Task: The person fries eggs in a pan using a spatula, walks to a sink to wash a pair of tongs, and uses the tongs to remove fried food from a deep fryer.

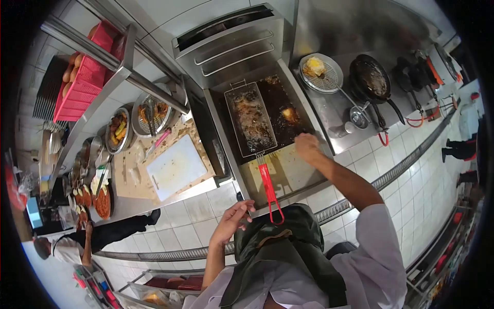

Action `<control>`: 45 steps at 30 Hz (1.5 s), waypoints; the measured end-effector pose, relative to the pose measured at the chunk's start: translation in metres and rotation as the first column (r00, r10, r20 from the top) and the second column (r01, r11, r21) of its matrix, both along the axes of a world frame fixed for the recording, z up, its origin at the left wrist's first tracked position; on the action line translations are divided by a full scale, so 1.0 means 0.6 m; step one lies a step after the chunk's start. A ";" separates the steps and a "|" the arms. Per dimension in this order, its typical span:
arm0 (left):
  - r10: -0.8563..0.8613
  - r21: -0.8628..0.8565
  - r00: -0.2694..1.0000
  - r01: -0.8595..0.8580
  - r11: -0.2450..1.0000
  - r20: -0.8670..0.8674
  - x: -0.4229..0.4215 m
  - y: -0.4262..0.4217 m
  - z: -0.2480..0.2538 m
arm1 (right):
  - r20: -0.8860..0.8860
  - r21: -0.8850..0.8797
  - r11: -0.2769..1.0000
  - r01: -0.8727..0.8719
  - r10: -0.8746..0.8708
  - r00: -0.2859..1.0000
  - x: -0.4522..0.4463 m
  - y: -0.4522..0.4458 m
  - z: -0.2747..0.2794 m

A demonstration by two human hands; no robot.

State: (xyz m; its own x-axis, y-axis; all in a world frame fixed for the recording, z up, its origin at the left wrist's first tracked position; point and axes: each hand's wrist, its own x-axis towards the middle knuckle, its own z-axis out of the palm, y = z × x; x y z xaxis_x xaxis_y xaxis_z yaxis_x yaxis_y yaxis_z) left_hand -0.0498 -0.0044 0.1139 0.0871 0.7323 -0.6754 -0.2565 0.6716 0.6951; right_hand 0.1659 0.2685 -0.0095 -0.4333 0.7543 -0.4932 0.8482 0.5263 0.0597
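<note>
My right hand [307, 146] is closed above the front right part of the fryer [296, 175]. Whatever its fingers may hold is hidden. Just beyond it, a pale golden piece of food [289, 114] bubbles in the dark oil. A wire fry basket [250, 118] sits in the oil on the left side, with foaming food inside. Its red handle [268, 184] points toward me over the fryer's front edge. Left of that handle, my left hand [234, 221] hangs in the air, fingers loosely bent and apart, holding nothing.
On the left counter lie a white cutting board [177, 167] and bowls of food [118, 130]. To the right are a plate with fried egg [319, 72], a ladle [358, 117] and a black pan [371, 80]. A co-worker [72, 247] stands at far left.
</note>
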 end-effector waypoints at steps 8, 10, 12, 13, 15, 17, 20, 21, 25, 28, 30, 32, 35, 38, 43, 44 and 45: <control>0.080 0.023 0.992 -0.082 0.996 0.094 0.055 -0.002 0.013 | -0.263 -0.466 0.747 0.473 -0.628 0.732 0.122 0.042 0.064; 0.097 0.043 0.993 -0.100 0.994 0.066 0.056 0.002 0.018 | -0.415 -0.081 0.953 0.291 -0.298 0.860 0.109 0.031 0.022; 0.111 0.050 0.993 -0.113 0.992 0.050 0.056 0.004 0.023 | -0.362 -0.083 0.949 0.304 -0.313 0.878 0.075 0.025 -0.001; 0.120 0.048 0.992 -0.122 0.991 0.039 0.056 0.001 0.024 | -0.284 -0.042 0.972 0.230 -0.232 0.930 0.052 0.016 -0.006; 0.134 0.039 0.989 -0.137 0.990 0.054 0.054 -0.005 0.024 | -0.204 -0.016 0.989 0.147 -0.148 0.968 0.015 0.004 -0.026; 0.138 0.034 0.988 -0.141 0.989 0.071 0.049 -0.009 0.022 | 0.016 0.098 0.995 0.033 -0.035 0.999 -0.018 0.008 -0.059; 0.108 0.028 0.987 -0.112 0.993 0.122 0.043 -0.013 0.011 | 0.139 0.382 0.924 0.014 -0.073 0.988 -0.049 0.022 -0.170; 0.093 0.023 0.987 -0.097 0.995 0.128 0.039 -0.014 0.009 | 0.149 0.384 0.923 0.011 -0.073 0.986 -0.041 0.031 -0.150; 0.067 0.023 0.974 -0.074 0.997 0.215 -0.006 -0.025 0.001 | -0.260 0.159 0.982 0.107 -0.063 0.964 0.043 0.053 -0.080; 0.059 0.021 0.969 -0.066 0.998 0.242 -0.047 -0.037 -0.023 | -0.465 -0.140 0.946 0.293 -0.325 0.824 0.074 0.060 -0.043; 0.074 0.010 0.963 -0.080 0.997 0.260 -0.070 -0.040 -0.030 | -0.407 -0.457 0.789 0.411 -0.596 0.692 0.068 0.065 -0.037; 0.086 -0.005 0.963 -0.088 0.996 0.254 -0.085 -0.047 -0.041 | -0.358 -0.604 0.591 0.534 -0.800 0.481 0.050 0.082 -0.075; 0.130 -0.003 0.962 -0.133 0.991 0.242 -0.092 -0.062 -0.030 | -0.358 -0.823 0.352 0.446 -0.931 0.074 0.045 0.089 -0.149; 0.204 0.016 0.955 -0.212 0.977 0.215 -0.082 -0.071 -0.024 | -0.519 -0.665 0.543 0.513 -0.829 0.205 0.052 0.027 -0.102; 0.071 0.063 0.994 -0.076 0.995 0.078 -0.010 -0.054 -0.030 | -0.721 -0.319 0.893 0.316 -0.446 0.531 0.209 -0.078 0.041; 0.086 0.064 0.994 -0.091 0.994 0.066 0.013 -0.045 -0.039 | -0.613 -0.432 0.840 0.328 -0.540 0.576 0.238 -0.102 0.096; -0.013 0.034 0.999 0.011 0.999 0.053 0.038 -0.033 -0.048 | -0.540 -0.548 0.749 0.373 -0.657 0.526 0.266 -0.131 0.127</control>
State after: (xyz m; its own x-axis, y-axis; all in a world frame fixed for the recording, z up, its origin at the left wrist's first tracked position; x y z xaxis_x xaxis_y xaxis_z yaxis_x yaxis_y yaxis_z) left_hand -0.0269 -0.0240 0.0853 0.1312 0.7532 -0.6446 -0.2856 0.6514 0.7029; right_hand 0.3253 0.1897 0.0664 -0.3231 0.8068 -0.4946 0.6881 -0.1585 -0.7081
